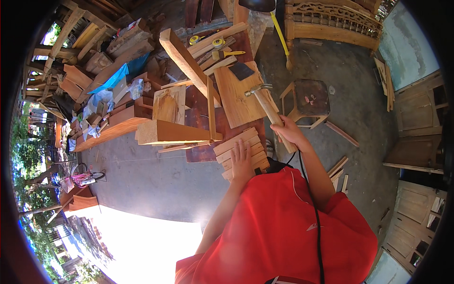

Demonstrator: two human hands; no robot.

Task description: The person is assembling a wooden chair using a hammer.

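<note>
My right hand (pixel 289 131) is wrapped round the wooden handle of a claw hammer (pixel 267 107), its metal head raised up and to the left over a wide flat board (pixel 236 97). Fingers spread, my left hand (pixel 242 163) lies flat on a slatted wooden panel (pixel 255 146) made of several narrow strips side by side. The panel rests close in front of my body. To its left stands a wooden frame of thick posts (pixel 187 61) and thinner rails. A dark flat piece (pixel 241 71) lies on the wide board.
Beyond the frame lie a brush with a yellow handle (pixel 229 54), a yellow tape measure (pixel 218 43) and several wood strips. A stool (pixel 308 102) stands to the right. Planks and plastic bags (pixel 101 102) cover the left side; loose offcuts (pixel 338 171) lie on the floor at right.
</note>
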